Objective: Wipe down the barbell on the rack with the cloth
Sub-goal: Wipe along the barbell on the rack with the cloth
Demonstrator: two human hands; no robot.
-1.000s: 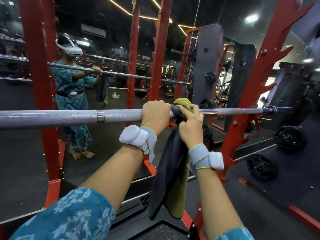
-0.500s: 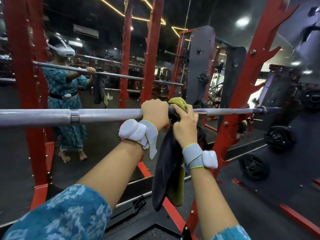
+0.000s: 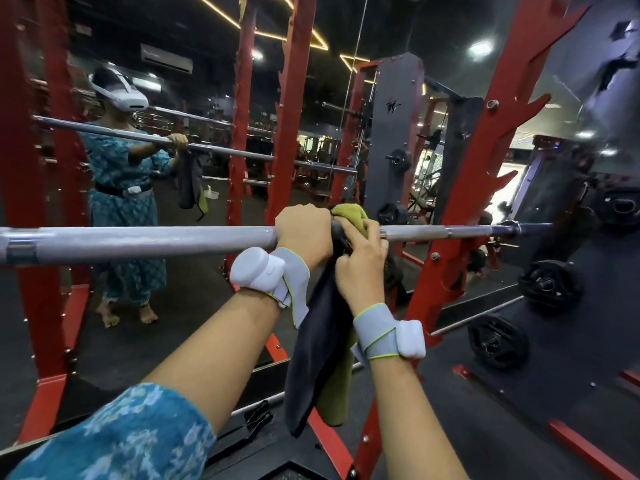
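Barbell (image 3: 138, 241): long axis runs left to right across your view, close to level. Its left end leaves the frame. Its right end passes the red rack upright (image 3: 460, 216) and points on toward the dark wall on the right.

Left hand (image 3: 304, 233): you grip the bare shaft from above, fingers curled over the far side, knuckles up. It sits about mid-view on the bar.

Right hand (image 3: 360, 268): just beside the left one, on its right, touching or nearly so. Its fingers are curled round the cloth (image 3: 322, 358) and hold it against the bar. How far the thumb wraps cannot be seen.

Cloth: the olive-green part is bunched on top of the shaft, between and just behind your two hands. The rest, dark on one face and green on the other, hangs straight down under the bar between your forearms.

Both wrists carry grey bands (image 3: 377, 336) with white pods. Two black weight plates (image 3: 498, 344) sit low on the right, well apart from the hands. A mirror (image 3: 194, 306) ahead reflects a person in a white headset at the bar.
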